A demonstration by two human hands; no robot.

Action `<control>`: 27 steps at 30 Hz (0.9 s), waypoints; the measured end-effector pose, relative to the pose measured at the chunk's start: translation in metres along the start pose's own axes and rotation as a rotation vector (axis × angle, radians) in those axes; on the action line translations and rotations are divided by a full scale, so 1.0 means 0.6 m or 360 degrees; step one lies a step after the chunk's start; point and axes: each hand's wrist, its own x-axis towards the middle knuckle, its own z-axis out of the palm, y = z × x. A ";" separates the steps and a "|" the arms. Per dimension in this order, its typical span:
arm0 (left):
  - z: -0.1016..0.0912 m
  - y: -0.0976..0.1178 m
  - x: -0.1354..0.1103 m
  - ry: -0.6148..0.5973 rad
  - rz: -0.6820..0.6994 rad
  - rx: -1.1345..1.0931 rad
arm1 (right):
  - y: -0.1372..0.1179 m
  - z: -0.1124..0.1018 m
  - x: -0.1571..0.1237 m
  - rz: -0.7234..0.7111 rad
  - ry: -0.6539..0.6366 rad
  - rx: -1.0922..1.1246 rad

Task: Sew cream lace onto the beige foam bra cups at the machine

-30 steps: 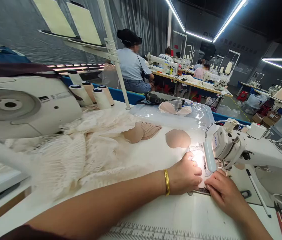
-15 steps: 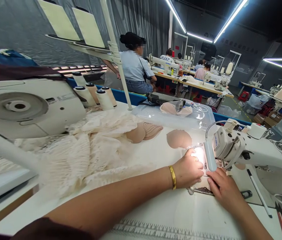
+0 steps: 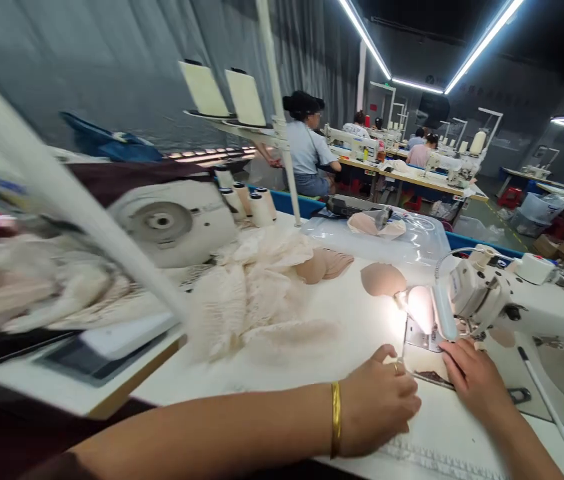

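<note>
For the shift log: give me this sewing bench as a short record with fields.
Left hand: curled on the table, beside the fabric piece; grip unclear
Right hand: flat on the fabric piece, by the sewing machine
Lamp: lit, at the machine's head
Farther back: foam cup, lace pile, thread cones

Frilly cream lace cloth [image 3: 257, 293], matt beige padded cups [image 3: 383, 279], smooth white table [image 3: 362, 327], glossy white sewing machine [image 3: 537, 303], shiny gold metal bangle [image 3: 335, 419].
</note>
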 end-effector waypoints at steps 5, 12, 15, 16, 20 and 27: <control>-0.054 -0.026 -0.129 0.0220 -0.0659 -0.0004 | 0.029 0.026 -0.016 -0.0159 0.0139 0.0135; -0.078 -0.136 -0.202 0.0129 -0.1219 0.0025 | -0.015 0.006 0.000 -0.0254 0.0039 0.0381; -0.071 -0.132 -0.181 0.0165 -0.1034 -0.0157 | -0.066 -0.018 0.010 -0.0290 -0.0078 0.0443; -0.069 -0.127 -0.172 0.0238 -0.0977 -0.0206 | -0.085 -0.025 0.014 -0.0293 -0.0116 0.0458; -0.071 -0.109 -0.156 0.0699 -0.0917 -0.0331 | -0.159 -0.039 0.038 -0.0331 -0.0183 0.0546; -0.076 -0.059 -0.193 0.0340 -0.0795 -0.0647 | -0.249 0.027 0.105 -0.0478 -0.0365 0.0583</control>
